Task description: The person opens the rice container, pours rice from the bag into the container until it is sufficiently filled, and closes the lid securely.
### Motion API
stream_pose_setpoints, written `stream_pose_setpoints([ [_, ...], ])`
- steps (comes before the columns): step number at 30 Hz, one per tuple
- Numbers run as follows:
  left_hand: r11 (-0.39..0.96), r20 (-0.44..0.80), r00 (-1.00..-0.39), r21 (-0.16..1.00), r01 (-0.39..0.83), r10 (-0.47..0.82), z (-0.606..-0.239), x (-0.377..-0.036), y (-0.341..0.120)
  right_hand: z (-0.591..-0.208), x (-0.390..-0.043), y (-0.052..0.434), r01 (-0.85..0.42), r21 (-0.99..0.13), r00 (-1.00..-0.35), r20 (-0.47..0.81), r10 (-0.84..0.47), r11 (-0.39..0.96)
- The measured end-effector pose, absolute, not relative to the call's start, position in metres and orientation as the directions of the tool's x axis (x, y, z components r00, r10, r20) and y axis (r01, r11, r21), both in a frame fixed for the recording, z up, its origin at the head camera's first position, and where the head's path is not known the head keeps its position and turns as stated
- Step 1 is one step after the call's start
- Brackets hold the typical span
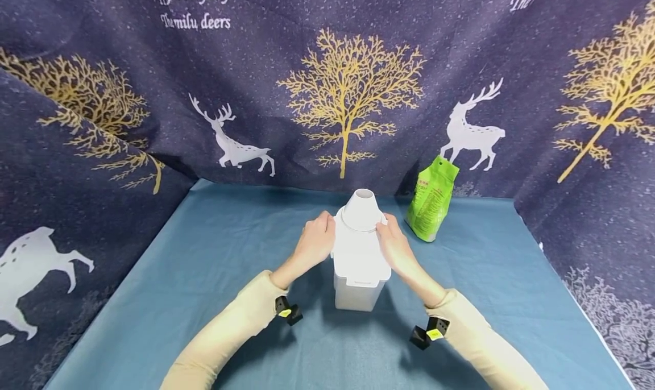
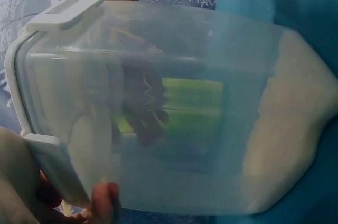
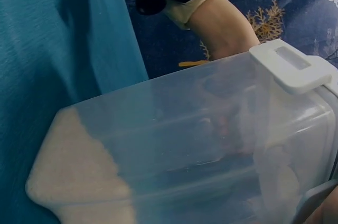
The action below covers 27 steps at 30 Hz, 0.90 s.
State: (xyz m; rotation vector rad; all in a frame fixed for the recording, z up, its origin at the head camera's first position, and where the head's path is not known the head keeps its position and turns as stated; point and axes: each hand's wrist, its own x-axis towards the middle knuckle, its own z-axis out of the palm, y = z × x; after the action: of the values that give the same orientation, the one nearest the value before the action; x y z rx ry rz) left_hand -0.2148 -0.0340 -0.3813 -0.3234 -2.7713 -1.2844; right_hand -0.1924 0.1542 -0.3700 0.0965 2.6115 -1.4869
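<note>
Your left hand [image 1: 318,243] gripped the left side of the clear container [image 1: 358,276], fingers curled round its lid edge. The container stood mid-surface [image 1: 204,276], a white funnel [image 1: 362,211] on top, pale grain low inside. Your right hand [image 1: 396,248] gripped its right side likewise. A green bag [image 1: 432,199] stood behind-right of the container.

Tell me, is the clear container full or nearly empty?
Nearly empty. Through the clear container's wall, only a low heap of pale grains lies at the bottom; the rest is see-through.
</note>
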Motion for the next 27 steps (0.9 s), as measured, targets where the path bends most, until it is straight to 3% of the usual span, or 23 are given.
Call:
stream_pose_setpoints([
  [19, 0.506, -0.048, -0.995, 0.863, 0.006, 0.093, -0.3907, -0.2182, -0.0256, -0.3738, -0.1915, 0.1518, 0.103, -0.884, -0.993, -0.121, -0.011, 0.457],
  [27, 0.441, -0.033, -0.997, 0.898, 0.002, 0.072, -0.3899, -0.2192, -0.0272, -0.3709, -0.1903, 0.152, 0.095, -0.888, -0.994, -0.112, -0.011, 0.45],
])
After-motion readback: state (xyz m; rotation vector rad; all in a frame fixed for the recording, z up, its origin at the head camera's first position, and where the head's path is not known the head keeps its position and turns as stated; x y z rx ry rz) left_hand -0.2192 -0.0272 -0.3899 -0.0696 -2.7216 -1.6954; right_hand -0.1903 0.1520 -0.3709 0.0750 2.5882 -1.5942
